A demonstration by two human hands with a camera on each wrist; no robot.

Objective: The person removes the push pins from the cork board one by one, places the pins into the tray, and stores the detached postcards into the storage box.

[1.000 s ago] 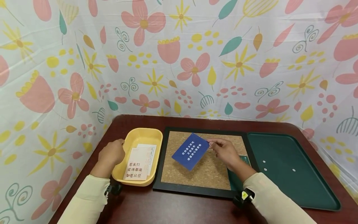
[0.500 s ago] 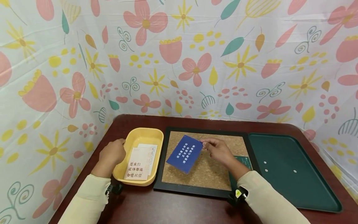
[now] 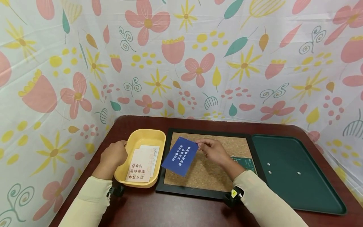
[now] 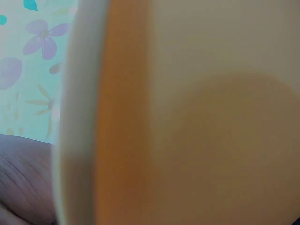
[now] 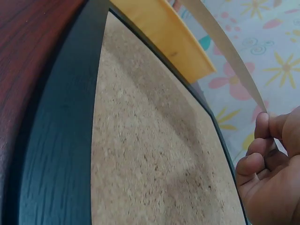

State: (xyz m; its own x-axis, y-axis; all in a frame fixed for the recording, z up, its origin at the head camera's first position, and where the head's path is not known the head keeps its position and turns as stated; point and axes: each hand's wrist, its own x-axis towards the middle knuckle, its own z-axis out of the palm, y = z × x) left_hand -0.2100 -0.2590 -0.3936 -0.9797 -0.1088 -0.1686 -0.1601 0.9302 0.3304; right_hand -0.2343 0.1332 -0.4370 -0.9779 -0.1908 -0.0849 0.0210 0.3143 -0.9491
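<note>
My right hand (image 3: 212, 150) pinches a blue card (image 3: 180, 156) with white lettering by its corner, between thumb and forefinger. The card hangs tilted over the left part of a black-framed cork board (image 3: 204, 176), apart from it; in the right wrist view the card (image 5: 229, 54) shows nearly edge-on. My left hand (image 3: 114, 156) grips the left rim of a yellow plastic basin (image 3: 148, 137), its fingertips partly hidden. Inside the basin lie a pale pink card (image 3: 140, 160) and, partly under it, a white card (image 3: 156, 151). The left wrist view is filled by the basin's blurred wall (image 4: 124, 112).
A green card (image 3: 245, 164) lies on the right side of the board, partly hidden by my right arm. Right of the board is a dark green tray (image 3: 306, 189) with several small white pieces (image 3: 299, 173). A flowered cloth (image 3: 198, 94) hangs behind the dark red table (image 3: 170, 208).
My right hand has carried the blue card leftward over the board, towards the basin. More of the green card is uncovered. My left hand has stayed on the basin's rim.
</note>
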